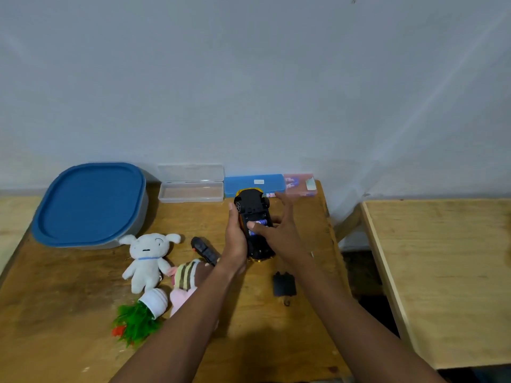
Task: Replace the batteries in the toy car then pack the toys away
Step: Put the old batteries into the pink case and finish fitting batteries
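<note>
Two blue batteries (261,223) in upturned toy car (253,205); left fingers (232,220) grip it, right fingers (288,207) spread.

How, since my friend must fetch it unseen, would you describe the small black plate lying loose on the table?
On the wooden table, look nearer the person than the upturned toy car held in the left hand. The small black plate lies flat there, beside the right forearm. Unlike the plush toys further left, it is dark, flat and squarish.
</note>
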Demonstrator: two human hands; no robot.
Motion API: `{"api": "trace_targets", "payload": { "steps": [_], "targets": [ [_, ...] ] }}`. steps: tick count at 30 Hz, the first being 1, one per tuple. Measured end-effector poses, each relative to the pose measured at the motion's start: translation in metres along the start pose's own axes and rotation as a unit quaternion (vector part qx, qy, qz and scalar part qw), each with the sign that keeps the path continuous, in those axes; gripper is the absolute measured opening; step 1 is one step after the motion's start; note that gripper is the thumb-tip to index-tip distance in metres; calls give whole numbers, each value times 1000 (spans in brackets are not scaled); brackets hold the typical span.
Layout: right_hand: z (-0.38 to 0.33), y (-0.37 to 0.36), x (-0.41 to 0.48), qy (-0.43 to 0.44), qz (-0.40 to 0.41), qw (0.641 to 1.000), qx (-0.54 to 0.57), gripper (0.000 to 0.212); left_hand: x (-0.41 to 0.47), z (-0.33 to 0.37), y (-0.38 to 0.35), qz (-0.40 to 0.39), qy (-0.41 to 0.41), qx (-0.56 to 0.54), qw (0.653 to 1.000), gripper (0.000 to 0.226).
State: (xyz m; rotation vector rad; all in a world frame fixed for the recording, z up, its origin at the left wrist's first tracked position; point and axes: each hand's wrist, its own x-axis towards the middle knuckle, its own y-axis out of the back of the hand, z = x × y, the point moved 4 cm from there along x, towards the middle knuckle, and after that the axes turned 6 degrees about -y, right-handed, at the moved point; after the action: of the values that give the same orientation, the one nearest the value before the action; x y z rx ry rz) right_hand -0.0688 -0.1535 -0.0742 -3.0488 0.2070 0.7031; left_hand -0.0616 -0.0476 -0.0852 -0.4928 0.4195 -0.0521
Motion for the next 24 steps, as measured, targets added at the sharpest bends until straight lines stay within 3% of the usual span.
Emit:
{"api": "trace_targets", "payload": {
  "steps": [5, 6, 9, 12, 15, 24],
  "targets": [
    [9, 17, 35, -37, 13, 998, -44, 94, 20, -5, -7, 2, 25, -15, 1000, 69],
    [8, 21, 40, -27, 21, 998, -56, 84, 25, -5, -5, 14, 31, -26, 999, 70],
    [2, 34, 62, 25, 106, 984, -143, 17, 43, -6, 6, 39, 52, -56, 996, 76],
    [2, 38, 90, 111, 145, 930, -318, 25, 56, -9, 19, 52, 71, -60, 994, 80],
    [5, 34, 116, 212, 138, 834, -491, 20, 62, -12, 27, 48, 95, -58, 993, 84],
    [17, 25, 144, 244, 109, 712, -649, 24, 63, -22, 38, 61, 108, -44, 991, 86]
  ]
}}
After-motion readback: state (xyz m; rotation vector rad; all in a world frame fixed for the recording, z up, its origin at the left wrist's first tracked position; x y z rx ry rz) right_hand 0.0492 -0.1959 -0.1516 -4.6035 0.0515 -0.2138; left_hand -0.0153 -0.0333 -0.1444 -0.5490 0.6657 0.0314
